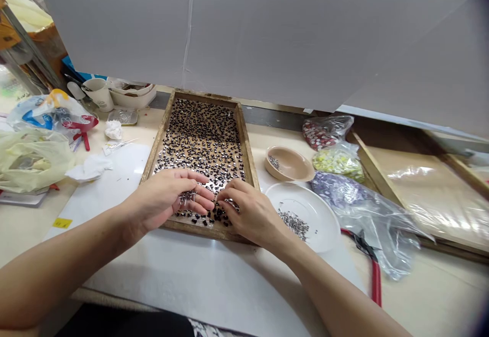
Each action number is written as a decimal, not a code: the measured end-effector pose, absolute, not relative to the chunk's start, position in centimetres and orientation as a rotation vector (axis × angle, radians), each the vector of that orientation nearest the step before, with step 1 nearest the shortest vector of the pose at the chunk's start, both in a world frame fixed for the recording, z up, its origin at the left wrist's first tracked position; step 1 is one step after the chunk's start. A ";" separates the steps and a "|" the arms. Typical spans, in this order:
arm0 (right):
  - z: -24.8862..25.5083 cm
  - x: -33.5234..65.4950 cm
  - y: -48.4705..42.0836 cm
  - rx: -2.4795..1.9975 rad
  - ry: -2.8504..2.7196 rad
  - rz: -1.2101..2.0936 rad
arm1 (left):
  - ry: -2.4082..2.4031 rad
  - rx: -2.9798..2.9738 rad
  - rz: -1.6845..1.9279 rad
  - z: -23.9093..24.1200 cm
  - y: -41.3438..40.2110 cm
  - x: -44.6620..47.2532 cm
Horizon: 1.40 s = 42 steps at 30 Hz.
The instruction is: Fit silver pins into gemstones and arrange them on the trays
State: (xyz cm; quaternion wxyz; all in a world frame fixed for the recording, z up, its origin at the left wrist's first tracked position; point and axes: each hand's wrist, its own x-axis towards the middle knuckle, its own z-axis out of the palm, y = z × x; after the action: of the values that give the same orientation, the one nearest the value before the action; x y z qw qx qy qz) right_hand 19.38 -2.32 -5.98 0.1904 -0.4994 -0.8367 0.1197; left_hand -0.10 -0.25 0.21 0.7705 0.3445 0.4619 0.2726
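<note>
Right forearm [324, 281] partly hides a white plate [326, 212] beside pliers [369, 250].

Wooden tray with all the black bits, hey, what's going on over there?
A person's two bare hands are over the near end of the wooden tray, which is strewn with small shiny black pieces. The left hand is palm up, cradling thin metal pins. The right hand is curled beside it; whether it pinches anything is hard to make out. To the right, more metal pieces lie on a white plate and in a tan bowl.
</note>
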 end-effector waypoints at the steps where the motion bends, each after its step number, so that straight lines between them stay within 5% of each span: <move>1: -5.7 19.6 -2.3 -1.405 -2.367 0.289 | 1.004 0.748 0.593 0.2 -0.2 -0.1; 9: -5.4 20.0 -2.5 -1.362 -2.610 -0.008 | 1.020 0.759 0.608 0.3 -0.2 -0.1; 42: -5.0 20.0 -2.5 -1.351 -2.613 0.053 | 1.031 0.731 0.572 0.1 -0.3 0.0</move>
State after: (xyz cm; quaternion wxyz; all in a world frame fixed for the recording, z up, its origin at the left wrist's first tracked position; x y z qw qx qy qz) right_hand 19.96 -2.55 -4.97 0.0996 -0.4569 -0.8837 0.0180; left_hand 0.01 -0.31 0.10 0.7688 0.3370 0.4752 0.2635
